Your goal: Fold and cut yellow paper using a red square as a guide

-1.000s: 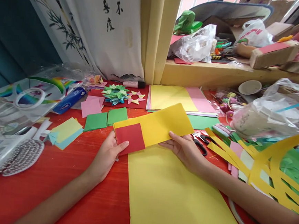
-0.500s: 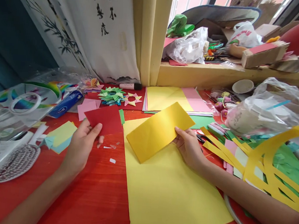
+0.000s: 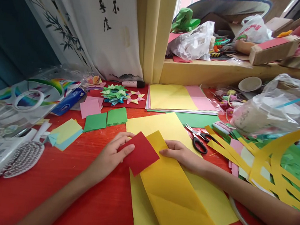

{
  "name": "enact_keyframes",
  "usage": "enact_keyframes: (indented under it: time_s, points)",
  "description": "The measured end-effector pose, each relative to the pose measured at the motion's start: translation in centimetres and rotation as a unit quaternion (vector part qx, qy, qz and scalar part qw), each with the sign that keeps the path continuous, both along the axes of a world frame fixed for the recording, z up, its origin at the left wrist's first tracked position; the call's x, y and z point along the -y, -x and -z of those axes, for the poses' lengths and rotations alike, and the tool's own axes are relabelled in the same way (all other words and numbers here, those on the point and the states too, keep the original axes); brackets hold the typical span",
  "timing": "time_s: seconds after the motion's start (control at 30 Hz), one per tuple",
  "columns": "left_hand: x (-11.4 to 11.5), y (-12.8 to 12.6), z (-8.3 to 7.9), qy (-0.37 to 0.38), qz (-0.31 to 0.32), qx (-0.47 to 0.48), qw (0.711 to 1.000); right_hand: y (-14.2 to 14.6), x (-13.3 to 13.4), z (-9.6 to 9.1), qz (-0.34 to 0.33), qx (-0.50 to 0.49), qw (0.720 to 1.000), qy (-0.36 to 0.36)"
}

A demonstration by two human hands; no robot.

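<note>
Between thumb and fingers, my left hand pinches a square of red paper, turned like a diamond. My right hand grips the upper end of a long strip of golden yellow paper, which slants down toward me and has a crease across it. The red square's right corner overlaps the strip's upper left edge. Beneath both lies a large pale yellow sheet on the red table. Black-handled scissors lie just beyond my right hand, blades pointing away.
Two stacks of green squares lie beyond my left hand, near pink squares. Folded paper stars sit farther back. A pile of coloured sheets rests at the back. Yellow offcuts clutter the right side; a hairbrush lies left.
My left hand has brought the red square right, against the yellow strip. My right hand has turned the strip so it runs down toward me. The green stacks and scissors are now uncovered.
</note>
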State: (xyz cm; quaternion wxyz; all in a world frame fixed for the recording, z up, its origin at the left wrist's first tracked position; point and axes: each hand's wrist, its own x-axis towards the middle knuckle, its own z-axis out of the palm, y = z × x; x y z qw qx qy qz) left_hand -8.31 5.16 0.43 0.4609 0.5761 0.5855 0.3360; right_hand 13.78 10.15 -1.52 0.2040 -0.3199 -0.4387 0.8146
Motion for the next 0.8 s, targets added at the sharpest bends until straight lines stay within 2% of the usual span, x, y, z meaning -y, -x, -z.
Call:
enact_keyframes:
  time_s: [0.07, 0.17, 0.33, 0.53, 0.8]
  points:
    - [0.2, -0.6, 0.3, -0.016, 0.017, -0.042, 0.999, 0.0, 0.2, 0.1, -0.009, 0.013, 0.999, -0.029]
    - [0.7, -1.2, 1.0, -0.027, 0.001, -0.075, 0.997, -0.2, 0.4, 0.2, -0.03, 0.028, 0.997, -0.063]
    - [1.1, -1.8, 1.6, 0.015, -0.059, -0.025, 0.998, -0.4, 0.5, 0.1, -0.057, 0.027, 0.994, -0.086]
    - [0.9, -1.9, 0.9, 0.021, 0.004, 0.003, 1.0, -0.1, 0.5, -0.4, -0.077, 0.021, 0.992, -0.094]
    - [1.0, -2.1, 1.4, 0.014, -0.045, -0.02, 0.999, 0.1, 0.5, -0.5, -0.099, 0.005, 0.992, -0.083]
